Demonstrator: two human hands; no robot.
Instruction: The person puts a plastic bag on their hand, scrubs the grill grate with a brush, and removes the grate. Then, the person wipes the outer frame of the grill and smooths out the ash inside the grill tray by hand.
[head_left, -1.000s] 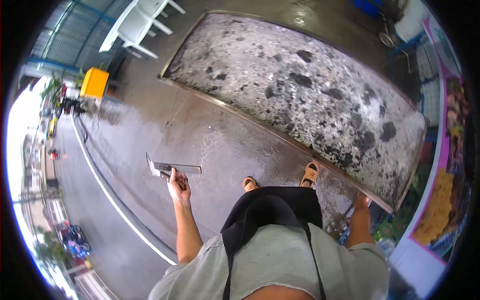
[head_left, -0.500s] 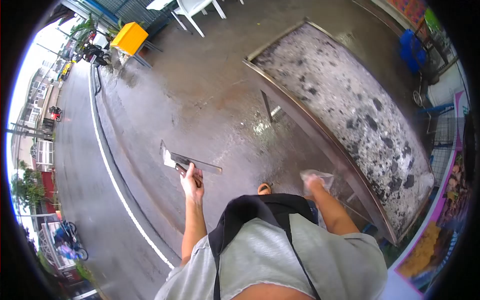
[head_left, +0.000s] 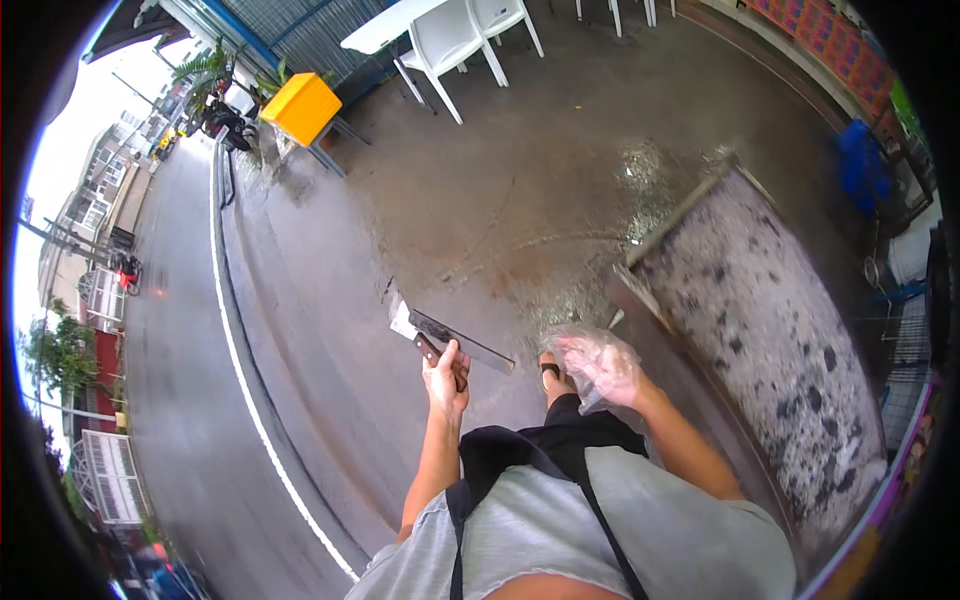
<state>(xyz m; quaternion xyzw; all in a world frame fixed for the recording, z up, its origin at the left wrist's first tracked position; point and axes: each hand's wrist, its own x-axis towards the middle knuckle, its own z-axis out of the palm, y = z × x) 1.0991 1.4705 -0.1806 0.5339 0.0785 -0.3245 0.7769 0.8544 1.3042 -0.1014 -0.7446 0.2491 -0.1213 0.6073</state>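
My left hand (head_left: 447,382) is closed around a knife with a riveted brown wooden handle (head_left: 428,348) and a pale, shiny blade (head_left: 402,319). A long dark flat blade (head_left: 470,345) crosses it in the same grip; whether it belongs to a second knife I cannot tell. Loose clear plastic (head_left: 575,340), like a thin glove or bag, covers my right hand (head_left: 610,374). Its fingers look stretched out and apart inside the plastic. Both hands are in front of my waist, above the wet ground.
To my right stands a long metal trough (head_left: 690,215) filled with grey ash and dark coals. Ahead are white chairs (head_left: 445,45) and a yellow box (head_left: 302,108) on legs. A wet road (head_left: 180,330) with a white edge line (head_left: 240,370) runs along my left.
My right hand has come up and left from beside the trough to in front of me, plastic spread over it. The left hand still grips the knife. My view has turned and shifted.
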